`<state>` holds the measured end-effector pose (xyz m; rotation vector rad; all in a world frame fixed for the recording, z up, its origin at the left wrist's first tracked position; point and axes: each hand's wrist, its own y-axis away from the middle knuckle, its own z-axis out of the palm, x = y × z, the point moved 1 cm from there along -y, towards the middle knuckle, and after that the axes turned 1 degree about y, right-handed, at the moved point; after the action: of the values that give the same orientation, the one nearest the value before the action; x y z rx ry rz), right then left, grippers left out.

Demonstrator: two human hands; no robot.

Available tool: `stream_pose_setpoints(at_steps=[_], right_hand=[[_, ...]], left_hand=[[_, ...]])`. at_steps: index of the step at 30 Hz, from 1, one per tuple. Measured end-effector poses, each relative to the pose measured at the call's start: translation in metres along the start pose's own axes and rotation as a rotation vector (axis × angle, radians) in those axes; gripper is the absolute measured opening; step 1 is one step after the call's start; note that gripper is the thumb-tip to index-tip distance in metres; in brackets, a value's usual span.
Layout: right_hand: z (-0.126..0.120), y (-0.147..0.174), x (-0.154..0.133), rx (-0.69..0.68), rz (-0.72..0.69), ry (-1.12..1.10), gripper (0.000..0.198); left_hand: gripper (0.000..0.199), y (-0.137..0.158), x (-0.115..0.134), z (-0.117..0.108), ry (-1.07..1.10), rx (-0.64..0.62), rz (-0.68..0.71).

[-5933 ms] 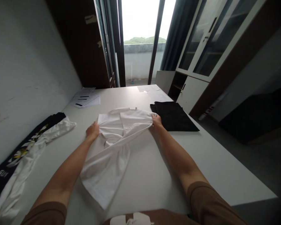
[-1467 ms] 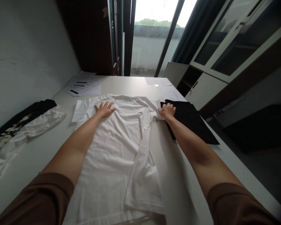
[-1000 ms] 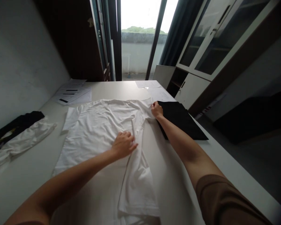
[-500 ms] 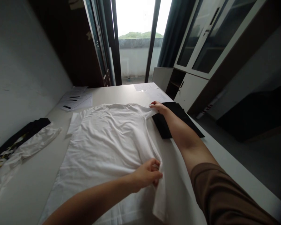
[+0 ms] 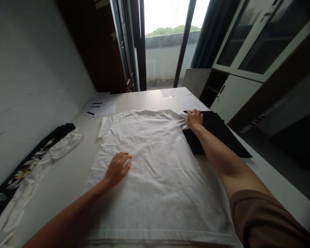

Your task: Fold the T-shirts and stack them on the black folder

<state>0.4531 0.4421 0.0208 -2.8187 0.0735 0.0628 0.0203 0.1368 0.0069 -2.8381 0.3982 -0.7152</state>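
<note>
A white T-shirt (image 5: 157, 172) lies spread on the white table, its hem toward me and its collar at the far side. Creases run over the cloth. My left hand (image 5: 119, 168) is over the left half of the shirt, thumb apart from loosely bent fingers, with nothing in it. At the far right, my right hand (image 5: 194, 119) has its fingers curled on the shirt's right sleeve, where the cloth bunches. Folded black cloth (image 5: 219, 134) lies under and beside that hand, partly covered by the sleeve and my forearm.
Black and white garments (image 5: 41, 158) with a yellow print lie along the left wall. Printed papers (image 5: 99, 105) rest at the table's far left corner, and more sheets (image 5: 181, 96) at the far right. A white cabinet (image 5: 237, 93) stands beyond the table's right edge.
My left hand has let go of the shirt's right side edge and moved left over the cloth. That edge now lies spread out to the right. My right hand stays at the sleeve, its fingers turned down.
</note>
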Motion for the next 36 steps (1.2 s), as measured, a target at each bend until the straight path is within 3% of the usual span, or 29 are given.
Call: stream_pose_setpoints(at_steps=[2, 4, 7, 10, 13, 18, 24, 27, 32, 36], right_hand=[[-0.006, 0.007, -0.023, 0.055, -0.124, -0.034, 0.041], [-0.009, 0.013, -0.051, 0.007, -0.247, -0.108, 0.044], [-0.002, 0.023, -0.091, -0.107, -0.378, -0.202, 0.051], [0.018, 0.041, -0.12, -0.207, -0.392, -0.197, 0.058], [0.037, 0.059, -0.132, -0.235, -0.312, -0.133, 0.061], [0.045, 0.066, -0.135, -0.278, -0.284, -0.086, 0.064], [0.043, 0.066, -0.136, -0.288, -0.317, -0.074, 0.065], [0.043, 0.071, -0.136, -0.274, -0.328, -0.08, 0.065], [0.041, 0.076, -0.136, -0.245, -0.328, -0.096, 0.063], [0.04, 0.077, -0.134, -0.224, -0.321, -0.12, 0.062]], left_hand=[[0.031, -0.013, -0.056, -0.013, -0.07, 0.124, -0.179], [0.034, -0.03, -0.109, -0.029, -0.126, 0.251, -0.489], [0.038, -0.058, -0.165, -0.05, -0.154, 0.352, -0.725], [0.039, -0.08, -0.197, -0.061, -0.126, 0.386, -0.812], [0.041, -0.1, -0.216, -0.065, -0.054, 0.38, -0.805], [0.042, -0.145, -0.222, -0.065, 0.212, 0.25, -0.65], [0.048, -0.2, -0.198, -0.041, 0.536, 0.06, -0.449], [0.052, -0.219, -0.189, -0.028, 0.501, 0.069, -0.482], [0.067, -0.238, -0.176, -0.01, 0.25, 0.093, -0.586], [0.058, -0.238, -0.163, 0.003, 0.082, 0.072, -0.573]])
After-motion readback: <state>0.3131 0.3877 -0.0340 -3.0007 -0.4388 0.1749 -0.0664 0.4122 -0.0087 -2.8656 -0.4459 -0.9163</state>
